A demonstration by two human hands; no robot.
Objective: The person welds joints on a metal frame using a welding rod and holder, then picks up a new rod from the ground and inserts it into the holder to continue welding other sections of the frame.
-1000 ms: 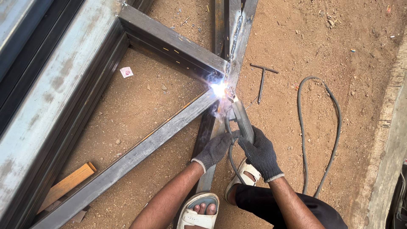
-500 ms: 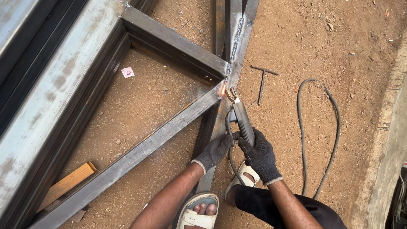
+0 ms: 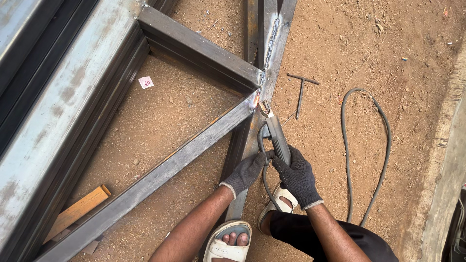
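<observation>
We grip the electrode holder (image 3: 276, 138) at frame centre, right hand (image 3: 297, 177) closed around it, left hand (image 3: 247, 171) steadying. The joint (image 3: 256, 99) glows, seemingly part-welded; the upper seam (image 3: 271, 41) looks finished.

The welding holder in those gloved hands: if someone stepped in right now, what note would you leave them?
Right hand: gloved, gripping the electrode holder, its tip at the joint where the steel bars meet.
Left hand: gloved, fingers steadying the holder's cable.
No arc is lit; the joint glows faintly orange.
Done: a bead runs up the upright bar above the joint.
Left: whether the joint's seam is finished cannot be told from here.
Nearby: T-shaped metal tool and a looped cable on the dirt.
</observation>
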